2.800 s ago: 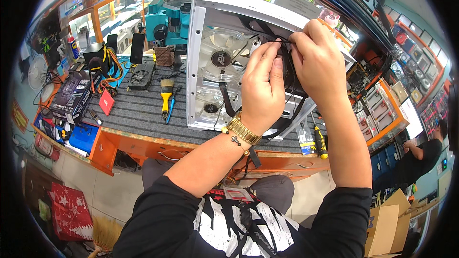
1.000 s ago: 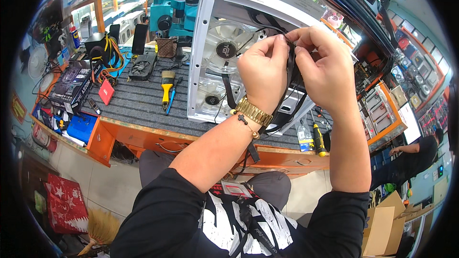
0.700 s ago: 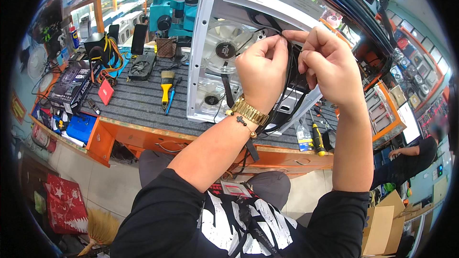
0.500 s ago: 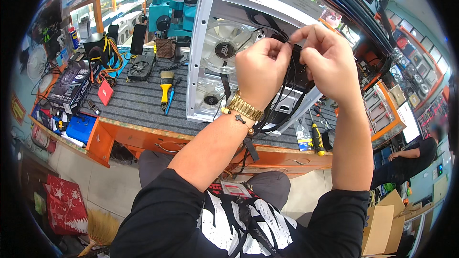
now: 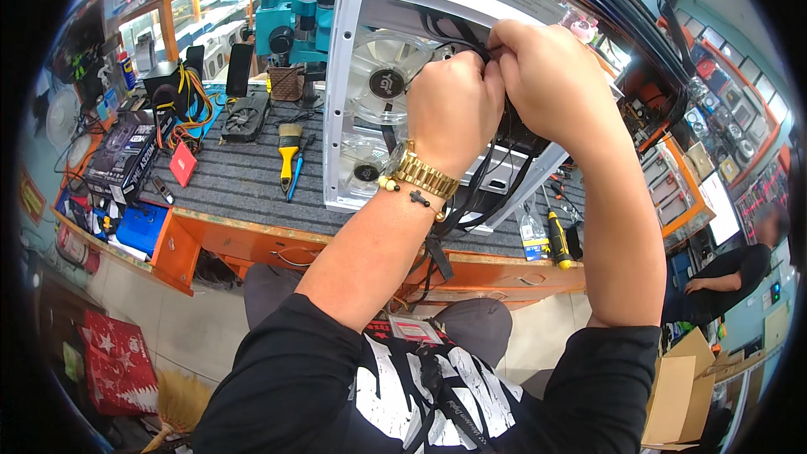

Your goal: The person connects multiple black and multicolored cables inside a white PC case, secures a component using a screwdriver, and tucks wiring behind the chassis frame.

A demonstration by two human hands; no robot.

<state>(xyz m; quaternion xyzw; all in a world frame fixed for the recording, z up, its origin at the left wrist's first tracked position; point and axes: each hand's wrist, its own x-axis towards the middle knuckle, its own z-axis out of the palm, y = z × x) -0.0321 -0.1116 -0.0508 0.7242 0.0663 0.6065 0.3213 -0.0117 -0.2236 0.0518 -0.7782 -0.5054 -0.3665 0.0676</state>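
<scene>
A white computer case (image 5: 343, 109) stands open on the grey-striped bench mat, with clear fans (image 5: 382, 82) at its left side. Black cables (image 5: 482, 176) hang down through its open side and over the bench's front edge. Up near the top of the opening, my left hand (image 5: 454, 105) is closed, thumb and finger pinching the black cables. Pressed against it, my right hand (image 5: 546, 76) is curled with its fingertips at the same bundle. My hands hide the exact spot they grip.
Left on the mat lie a yellow-handled brush (image 5: 288, 155), a blue pen-like tool (image 5: 296, 178) and a graphics card (image 5: 245, 118). A yellow-black screwdriver (image 5: 558, 240) lies at the front right. An open drawer (image 5: 181, 244) juts out at left. Another person (image 5: 714, 286) sits far right.
My right hand has moved left and in against my left hand, its fingers closing at the cables. My left hand has shifted slightly left.
</scene>
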